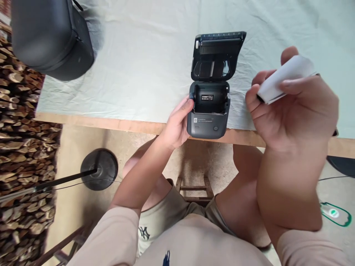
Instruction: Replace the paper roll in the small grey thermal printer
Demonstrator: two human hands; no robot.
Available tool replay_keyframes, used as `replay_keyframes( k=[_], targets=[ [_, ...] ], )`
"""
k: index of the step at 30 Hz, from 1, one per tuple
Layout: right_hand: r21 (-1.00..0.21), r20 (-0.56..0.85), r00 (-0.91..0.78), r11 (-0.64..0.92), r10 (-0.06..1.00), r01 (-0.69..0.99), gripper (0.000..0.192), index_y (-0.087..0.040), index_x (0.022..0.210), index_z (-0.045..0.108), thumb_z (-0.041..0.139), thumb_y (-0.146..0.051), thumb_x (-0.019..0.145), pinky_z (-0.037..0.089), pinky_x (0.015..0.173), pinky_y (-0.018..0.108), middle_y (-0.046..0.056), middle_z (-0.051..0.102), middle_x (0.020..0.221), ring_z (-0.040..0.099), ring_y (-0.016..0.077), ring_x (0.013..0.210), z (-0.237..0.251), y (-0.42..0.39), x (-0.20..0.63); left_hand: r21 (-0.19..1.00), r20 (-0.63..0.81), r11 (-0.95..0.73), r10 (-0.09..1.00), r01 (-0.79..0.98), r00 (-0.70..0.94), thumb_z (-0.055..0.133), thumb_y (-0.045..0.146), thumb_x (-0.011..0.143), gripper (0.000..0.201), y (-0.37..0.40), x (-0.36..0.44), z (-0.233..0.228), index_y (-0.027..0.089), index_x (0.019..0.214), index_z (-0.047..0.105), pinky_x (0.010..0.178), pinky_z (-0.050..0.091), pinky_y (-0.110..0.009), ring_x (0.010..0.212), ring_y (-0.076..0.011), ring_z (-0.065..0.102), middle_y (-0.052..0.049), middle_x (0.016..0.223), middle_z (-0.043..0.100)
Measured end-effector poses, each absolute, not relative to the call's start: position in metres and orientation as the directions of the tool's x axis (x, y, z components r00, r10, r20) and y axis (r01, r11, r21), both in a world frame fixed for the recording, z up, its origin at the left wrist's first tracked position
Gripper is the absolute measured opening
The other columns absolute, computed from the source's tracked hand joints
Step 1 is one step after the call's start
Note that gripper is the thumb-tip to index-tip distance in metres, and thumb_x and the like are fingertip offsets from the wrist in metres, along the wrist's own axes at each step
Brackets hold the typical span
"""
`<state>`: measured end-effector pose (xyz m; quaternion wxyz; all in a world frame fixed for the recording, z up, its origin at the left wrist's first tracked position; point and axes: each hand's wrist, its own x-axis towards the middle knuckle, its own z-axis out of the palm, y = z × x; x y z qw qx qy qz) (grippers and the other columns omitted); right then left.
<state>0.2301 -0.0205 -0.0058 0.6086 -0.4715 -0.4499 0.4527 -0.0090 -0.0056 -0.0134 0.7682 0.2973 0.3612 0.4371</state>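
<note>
A small dark label printer [208, 123] is near the table's front edge, its lid [217, 55] hinged up and away from me. Its paper bay [210, 98] lies exposed, with a small printed label inside and no roll in it. My left hand [179, 123] grips the printer's left side, thumb at the edge of the bay. To the right of the printer, my right hand [294, 107] holds a white paper roll [287, 79] above the table, tilted, fingers wrapped round it. A dark core end shows at the roll's lower left.
A black zipped case [52, 40] stands at the table's left rear. The table [133, 66] has a pale cloth and a wooden front edge [111, 123]. Below are a round black stand base [99, 168], a wooden stool [194, 188] and stacked firewood [24, 159].
</note>
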Motion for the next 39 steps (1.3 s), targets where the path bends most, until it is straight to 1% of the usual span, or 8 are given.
replay_keyframes(
  k=[3,9,12,16,23,29,33,39],
  targets=[
    [-0.917,0.302,0.406,0.379,0.863,-0.122,0.058,-0.043,0.142,0.067,0.068,-0.039,0.085,0.076,0.098,0.058,0.003,0.072,0.114,0.084,0.0303,0.117,-0.017,-0.016,0.209,0.782,-0.271,0.429,0.887,-0.452,0.373,0.07,0.051,0.113,0.031,-0.006,-0.009,-0.014,0.025,0.123,0.083,0.133,0.067,-0.05,0.171,-0.0363,0.066,-0.004,0.139,0.091],
    [-0.81,0.579,0.3,0.494,0.758,0.316,0.052,-0.036,0.15,0.062,0.063,-0.043,0.098,0.066,0.074,0.043,0.005,0.078,0.119,0.083,0.0268,0.096,-0.002,-0.022,0.189,0.788,-0.248,0.417,0.888,-0.452,0.388,0.075,0.053,0.11,0.033,-0.007,-0.009,-0.015,0.025,0.128,0.081,0.133,0.067,-0.051,0.17,-0.0383,0.066,-0.005,0.149,0.088],
    [-0.688,0.608,0.157,0.418,0.778,0.593,0.047,-0.031,0.142,0.064,0.063,-0.038,0.096,0.066,0.079,0.045,0.006,0.085,0.111,0.083,0.0267,0.087,0.018,-0.03,0.18,0.792,-0.224,0.399,0.894,-0.462,0.388,0.08,0.053,0.108,0.034,-0.009,-0.007,-0.015,0.026,0.128,0.079,0.134,0.066,-0.051,0.172,-0.0381,0.065,-0.005,0.151,0.086],
    [-0.544,0.482,0.083,0.223,0.872,0.809,0.03,-0.033,0.124,0.07,0.063,-0.028,0.095,0.069,0.097,0.05,0.009,0.09,0.118,0.089,0.0334,0.106,0.037,-0.035,0.174,0.796,-0.216,0.387,0.9,-0.465,0.379,0.085,0.05,0.105,0.036,-0.013,-0.006,-0.012,0.026,0.13,0.076,0.133,0.067,-0.05,0.173,-0.0376,0.063,-0.006,0.147,0.087],
    [-0.491,0.418,-0.062,0.283,0.906,0.824,0.031,-0.031,0.127,0.075,0.062,-0.021,0.101,0.066,0.109,0.052,0.009,0.09,0.128,0.087,0.036,0.115,0.03,-0.029,0.184,0.806,-0.216,0.39,0.894,-0.446,0.391,0.083,0.053,0.107,0.041,-0.014,-0.007,-0.009,0.026,0.136,0.074,0.133,0.067,-0.053,0.172,-0.0387,0.064,-0.007,0.146,0.087],
    [-0.508,0.367,-0.128,0.314,0.922,0.802,0.021,-0.031,0.11,0.077,0.058,-0.024,0.109,0.065,0.104,0.051,0.006,0.091,0.111,0.087,0.0335,0.11,0.026,-0.025,0.187,0.808,-0.228,0.403,0.887,-0.431,0.402,0.088,0.06,0.103,0.048,-0.012,-0.01,-0.012,0.028,0.137,0.078,0.136,0.065,-0.055,0.176,-0.0422,0.059,-0.007,0.154,0.083],
    [-0.476,0.454,-0.121,0.355,0.883,0.805,0.025,-0.031,0.099,0.079,0.06,-0.028,0.114,0.061,0.109,0.05,0.003,0.091,0.104,0.089,0.0296,0.107,0.03,-0.029,0.181,0.8,-0.234,0.412,0.883,-0.435,0.406,0.084,0.057,0.106,0.041,-0.011,-0.011,-0.013,0.027,0.134,0.079,0.128,0.07,-0.052,0.173,-0.0419,0.063,-0.005,0.156,0.083],
    [-0.43,0.631,-0.13,0.484,0.765,0.762,0.026,-0.03,0.088,0.08,0.069,-0.026,0.112,0.054,0.086,0.045,-0.001,0.089,0.088,0.087,0.0257,0.094,0.032,-0.04,0.167,0.771,-0.231,0.434,0.873,-0.467,0.429,0.076,0.065,0.108,0.046,-0.009,-0.012,-0.015,0.029,0.136,0.076,0.12,0.074,-0.047,0.158,-0.0392,0.076,-0.005,0.137,0.09]
  ],
)
